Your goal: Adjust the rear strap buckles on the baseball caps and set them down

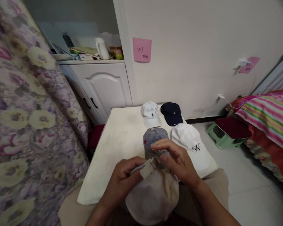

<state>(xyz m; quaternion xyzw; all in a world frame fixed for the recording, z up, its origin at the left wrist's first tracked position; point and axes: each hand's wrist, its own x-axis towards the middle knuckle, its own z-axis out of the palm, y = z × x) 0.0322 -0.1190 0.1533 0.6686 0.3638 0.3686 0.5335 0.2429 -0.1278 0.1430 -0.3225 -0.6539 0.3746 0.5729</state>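
A beige baseball cap (153, 196) is held low over my lap, its back strap with a metal buckle (154, 162) turned up toward me. My left hand (126, 175) is closed, pinching the strap between thumb and fingers just left of the buckle. On the other side, my right hand (178, 158) has thumb and forefinger spread apart, with the thumb close by the buckle; whether it touches the cap I cannot tell. Right behind lies a grey cap (154, 135), partly covered by my right fingers. Beside it sits a white cap (186, 138) with "CK" lettering.
Farther back on the cream-covered table (103, 157) are a pale cap (151, 113) and a navy cap (171, 113). A floral curtain (33, 125) hangs at left. On the right stand a green stool (224, 135) and a bed with a striped cover (271, 113).
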